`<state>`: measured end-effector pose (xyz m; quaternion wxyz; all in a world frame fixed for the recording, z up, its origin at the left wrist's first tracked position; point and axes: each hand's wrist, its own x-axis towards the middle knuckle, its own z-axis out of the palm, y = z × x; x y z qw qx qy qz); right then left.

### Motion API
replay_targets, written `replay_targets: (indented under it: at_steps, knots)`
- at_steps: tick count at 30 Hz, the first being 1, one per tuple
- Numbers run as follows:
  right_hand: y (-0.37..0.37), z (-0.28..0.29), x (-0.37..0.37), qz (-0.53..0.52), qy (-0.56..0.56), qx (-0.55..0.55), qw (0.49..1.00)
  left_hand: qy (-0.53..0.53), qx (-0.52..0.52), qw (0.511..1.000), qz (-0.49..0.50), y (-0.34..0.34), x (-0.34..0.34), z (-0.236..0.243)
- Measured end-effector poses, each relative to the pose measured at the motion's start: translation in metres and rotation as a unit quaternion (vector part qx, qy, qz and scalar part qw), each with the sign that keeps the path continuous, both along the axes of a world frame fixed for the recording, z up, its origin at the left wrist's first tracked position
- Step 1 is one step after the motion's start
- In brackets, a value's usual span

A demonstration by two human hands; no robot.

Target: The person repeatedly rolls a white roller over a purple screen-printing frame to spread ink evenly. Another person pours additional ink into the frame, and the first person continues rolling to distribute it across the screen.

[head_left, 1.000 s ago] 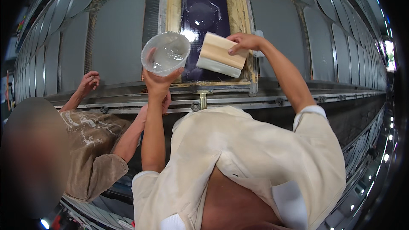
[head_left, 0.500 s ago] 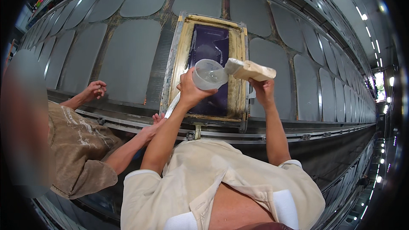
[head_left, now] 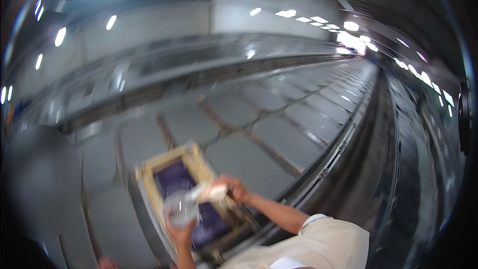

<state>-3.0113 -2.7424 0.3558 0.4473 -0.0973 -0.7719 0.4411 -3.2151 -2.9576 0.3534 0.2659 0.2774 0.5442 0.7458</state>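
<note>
Left hand: your left hand reaches up, gripping a clear plastic cup; contents too blurred to tell.
Right hand: your right hand, arm outstretched, clutches a pale block over the wooden-framed purple screen.

Motion blur is smearing the whole view. The left hand is being cut off at six o'clock, its clear cup perhaps hiding fingers. At nine o'clock, a blurred shape is staying unreadable.

Motion-blurred, dim, glaring ceiling lights, fisheye-warped edges
</note>
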Motion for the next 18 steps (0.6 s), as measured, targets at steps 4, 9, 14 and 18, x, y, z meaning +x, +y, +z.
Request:
replay_targets:
  at_steps: [4, 9, 14, 18]
  knots:
    - [0.006, -0.012, 0.016, -0.084, -0.102, 0.046, 0.990, 0.091, -0.012, 0.996, 0.019, 0.019, 0.000, 0.020]
    - [-0.007, -0.053, -0.004, -0.005, 0.054, -0.204, 0.978, 0.110, -0.022, 0.993, 0.023, 0.025, -0.005, -0.001]
    - [-0.030, -0.005, -0.021, -0.017, 0.048, -0.365, 0.930, 0.074, -0.239, 0.968, 0.013, -0.005, -0.010, 0.006]
    - [-0.036, 0.058, -0.012, -0.002, 0.050, -0.327, 0.944, 0.198, -0.181, 0.962, 0.050, -0.001, 0.002, -0.011]
